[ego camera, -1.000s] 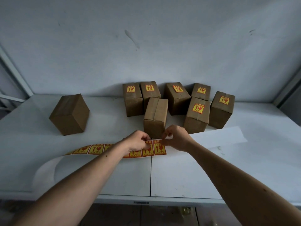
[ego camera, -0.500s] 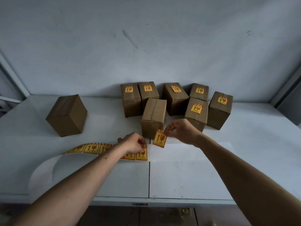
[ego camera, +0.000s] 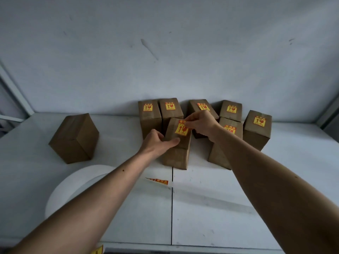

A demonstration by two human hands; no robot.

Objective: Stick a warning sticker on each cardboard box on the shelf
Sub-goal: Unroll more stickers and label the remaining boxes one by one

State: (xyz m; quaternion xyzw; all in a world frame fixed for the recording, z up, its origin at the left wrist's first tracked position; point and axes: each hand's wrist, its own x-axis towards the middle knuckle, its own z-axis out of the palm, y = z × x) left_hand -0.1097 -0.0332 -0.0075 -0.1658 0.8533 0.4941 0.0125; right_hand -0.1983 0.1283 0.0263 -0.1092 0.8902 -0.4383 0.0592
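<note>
A cardboard box (ego camera: pixel 176 156) stands at the front of a cluster on the white shelf (ego camera: pixel 211 208). My left hand (ego camera: pixel 157 142) grips its near top edge. A yellow-and-red warning sticker (ego camera: pixel 181 127) lies against the box top, pinched at its upper right corner by my right hand (ego camera: pixel 200 123). Several boxes behind carry stickers, such as the far-right box (ego camera: pixel 256 131). A plain box (ego camera: pixel 75 138) without a sticker stands apart at the left. The sticker strip (ego camera: pixel 158 181) lies on the shelf under my left forearm, mostly hidden.
Curled white backing paper (ego camera: pixel 62 191) loops at the front left of the shelf. A grey wall rises right behind the boxes. Metal shelf posts (ego camera: pixel 16 92) stand at the left and right sides. A seam (ego camera: pixel 172 208) runs down the shelf's middle.
My right hand carried the peeled sticker from above the strip up onto the front box's top. My left hand let go of the strip and took hold of that box.
</note>
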